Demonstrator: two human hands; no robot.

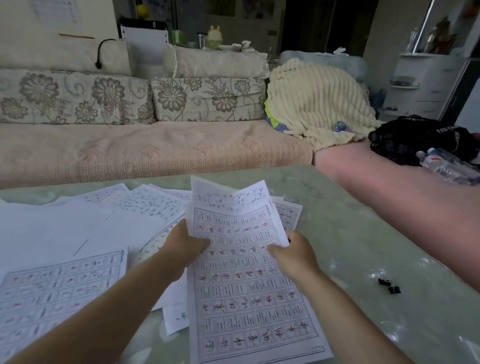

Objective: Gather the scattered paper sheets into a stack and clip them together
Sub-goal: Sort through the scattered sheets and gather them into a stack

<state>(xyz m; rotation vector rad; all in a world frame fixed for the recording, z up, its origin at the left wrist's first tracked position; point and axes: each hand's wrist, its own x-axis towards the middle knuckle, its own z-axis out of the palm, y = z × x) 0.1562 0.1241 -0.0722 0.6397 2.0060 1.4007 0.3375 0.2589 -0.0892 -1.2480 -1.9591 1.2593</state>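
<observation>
Reaching forward, left hand [185, 245] and right hand [296, 253], fingers pinching opposite edges of a printed sheet [251, 294] above the table [372, 253]

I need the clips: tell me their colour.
Black; the binder clips lie on the green table, head view.

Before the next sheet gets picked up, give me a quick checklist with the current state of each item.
1. Held sheets gripped on both sides: ok; left hand and right hand each pinch an edge.
2. Held sheets squared up: not ok; the top edge is buckled and the bottom rests on the table.
3. All sheets gathered: not ok; loose sheets lie scattered to the left.
4. Binder clips at hand: ok; on the table right of the right hand, apart from the paper.
5. Number of sheets in the held bundle: cannot tell.
</observation>
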